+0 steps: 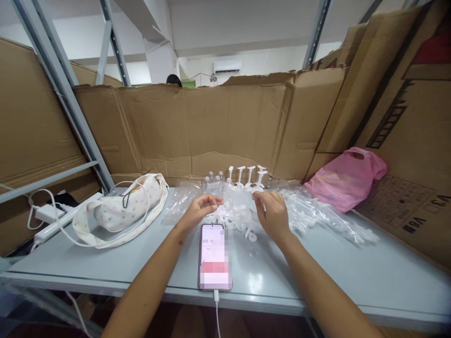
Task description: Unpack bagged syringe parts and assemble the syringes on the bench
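Observation:
My left hand [203, 209] hovers over the left side of a pile of small white plastic parts [243, 213], thumb and fingers bent together. To the right of that pile is my right hand [274, 215], its fingers curled into a pinch. Whatever either hand holds, if anything, is too small to make out. Just behind the hands stand several white T-topped plastic pieces [250, 174] in a row. Left of them are several small clear bottles [212, 178]. A phone [215, 256] lies face up in front of the pile, with a cable plugged into its lower end.
A white patterned cloth bag [123, 206] lies at left, near a power strip [66, 218]. Clear plastic bags of white pieces [317, 213] and a pink plastic bag [347, 180] are at right. Cardboard walls [204, 122] enclose the grey table [275, 281].

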`<control>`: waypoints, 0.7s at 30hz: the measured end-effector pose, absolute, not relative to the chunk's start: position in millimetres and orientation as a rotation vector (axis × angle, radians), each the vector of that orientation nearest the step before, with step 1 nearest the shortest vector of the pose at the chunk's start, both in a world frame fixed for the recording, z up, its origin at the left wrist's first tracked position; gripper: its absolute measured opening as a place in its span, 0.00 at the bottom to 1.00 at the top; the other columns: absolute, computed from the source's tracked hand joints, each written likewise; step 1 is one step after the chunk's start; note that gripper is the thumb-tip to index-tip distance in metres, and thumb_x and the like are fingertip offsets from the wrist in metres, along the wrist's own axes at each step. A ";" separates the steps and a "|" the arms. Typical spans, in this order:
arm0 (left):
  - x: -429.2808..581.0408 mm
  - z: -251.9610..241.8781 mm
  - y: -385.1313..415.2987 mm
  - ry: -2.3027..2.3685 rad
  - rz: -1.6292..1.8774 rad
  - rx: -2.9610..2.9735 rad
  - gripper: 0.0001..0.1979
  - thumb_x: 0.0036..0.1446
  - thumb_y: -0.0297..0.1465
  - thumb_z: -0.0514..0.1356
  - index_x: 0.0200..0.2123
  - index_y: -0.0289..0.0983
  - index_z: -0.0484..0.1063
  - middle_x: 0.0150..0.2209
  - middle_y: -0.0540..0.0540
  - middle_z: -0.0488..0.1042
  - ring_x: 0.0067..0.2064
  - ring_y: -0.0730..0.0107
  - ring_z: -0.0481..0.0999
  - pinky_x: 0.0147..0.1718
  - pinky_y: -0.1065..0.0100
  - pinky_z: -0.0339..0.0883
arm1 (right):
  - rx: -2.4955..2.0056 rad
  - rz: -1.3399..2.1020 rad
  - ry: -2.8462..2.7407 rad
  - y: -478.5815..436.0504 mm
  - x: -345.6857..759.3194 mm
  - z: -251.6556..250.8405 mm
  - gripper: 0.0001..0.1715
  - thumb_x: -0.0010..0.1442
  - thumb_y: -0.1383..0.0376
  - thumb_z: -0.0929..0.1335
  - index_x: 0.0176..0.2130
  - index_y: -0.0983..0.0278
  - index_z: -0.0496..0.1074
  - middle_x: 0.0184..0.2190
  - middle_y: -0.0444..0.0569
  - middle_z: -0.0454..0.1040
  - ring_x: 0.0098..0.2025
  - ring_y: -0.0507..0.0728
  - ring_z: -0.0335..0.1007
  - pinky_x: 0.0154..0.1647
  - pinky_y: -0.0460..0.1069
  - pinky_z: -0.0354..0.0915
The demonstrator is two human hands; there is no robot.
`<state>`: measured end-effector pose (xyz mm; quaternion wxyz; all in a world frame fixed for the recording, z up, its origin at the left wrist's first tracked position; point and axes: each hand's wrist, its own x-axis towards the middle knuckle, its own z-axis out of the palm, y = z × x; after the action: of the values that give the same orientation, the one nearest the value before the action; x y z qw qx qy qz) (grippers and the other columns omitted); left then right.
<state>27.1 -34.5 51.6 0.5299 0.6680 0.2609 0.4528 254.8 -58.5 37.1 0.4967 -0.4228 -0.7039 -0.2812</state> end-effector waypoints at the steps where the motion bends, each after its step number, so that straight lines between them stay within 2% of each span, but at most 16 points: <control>1: 26.2 53.8 -36.7 0.572 1.048 1.578 0.08 0.51 0.33 0.61 0.27 0.34 0.68 0.46 0.41 0.73 0.49 0.62 0.70 0.49 0.63 0.59 | -1.026 -0.695 -1.686 -58.8 255.6 37.5 0.09 0.60 0.71 0.60 0.37 0.61 0.67 0.28 0.47 0.72 0.32 0.57 0.63 0.34 0.51 0.55; 4: 25.7 54.0 -38.0 0.510 0.960 1.501 0.13 0.56 0.38 0.56 0.28 0.33 0.70 0.45 0.39 0.74 0.51 0.60 0.70 0.50 0.62 0.60 | -1.003 -0.743 -1.653 -61.5 256.3 39.0 0.08 0.59 0.71 0.61 0.37 0.60 0.68 0.30 0.48 0.73 0.33 0.57 0.63 0.35 0.51 0.55; 6: 26.9 49.9 -35.5 0.528 0.892 1.431 0.16 0.57 0.42 0.54 0.33 0.33 0.71 0.44 0.37 0.75 0.49 0.59 0.72 0.48 0.60 0.62 | -0.992 -0.772 -1.664 -64.2 255.1 40.0 0.09 0.59 0.72 0.62 0.36 0.60 0.68 0.30 0.47 0.73 0.34 0.57 0.62 0.36 0.51 0.55; 9: 29.2 43.3 -30.9 0.602 0.802 1.364 0.20 0.55 0.43 0.57 0.42 0.32 0.71 0.44 0.35 0.75 0.45 0.57 0.74 0.46 0.58 0.65 | -0.988 -0.783 -1.728 -67.4 252.3 40.4 0.10 0.59 0.72 0.62 0.35 0.59 0.69 0.30 0.46 0.74 0.34 0.56 0.63 0.37 0.52 0.54; 12: 30.3 41.4 -30.4 0.648 0.746 1.404 0.23 0.52 0.42 0.60 0.46 0.33 0.71 0.48 0.34 0.72 0.43 0.59 0.75 0.42 0.58 0.67 | -0.958 -0.800 -1.762 -68.6 249.6 38.9 0.10 0.59 0.72 0.62 0.35 0.58 0.70 0.30 0.45 0.75 0.33 0.55 0.64 0.37 0.52 0.54; 15: 30.4 42.3 -33.7 0.619 0.655 1.544 0.22 0.52 0.40 0.61 0.48 0.36 0.71 0.52 0.37 0.69 0.46 0.61 0.73 0.45 0.60 0.66 | -0.948 -0.807 -1.759 -69.1 246.8 36.2 0.10 0.59 0.71 0.62 0.35 0.58 0.70 0.30 0.45 0.75 0.33 0.55 0.65 0.37 0.52 0.54; 18: 31.6 40.0 -36.7 0.580 0.591 1.654 0.23 0.51 0.38 0.62 0.51 0.42 0.69 0.53 0.40 0.68 0.53 0.61 0.67 0.48 0.62 0.63 | -0.957 -0.778 -1.773 -70.0 243.3 33.5 0.11 0.59 0.70 0.62 0.36 0.57 0.71 0.31 0.45 0.75 0.34 0.55 0.66 0.39 0.52 0.54; 21: 34.9 35.6 -38.7 0.571 0.591 1.646 0.30 0.48 0.35 0.64 0.56 0.45 0.64 0.51 0.41 0.69 0.51 0.62 0.68 0.45 0.64 0.64 | -0.942 -0.766 -1.792 -70.3 240.3 31.4 0.10 0.59 0.69 0.63 0.36 0.56 0.71 0.30 0.44 0.75 0.35 0.55 0.67 0.40 0.53 0.55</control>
<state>34.9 -38.7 35.6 0.6059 0.7118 0.2469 0.2557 240.3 -70.3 31.4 0.4693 -0.3843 -0.7310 -0.3126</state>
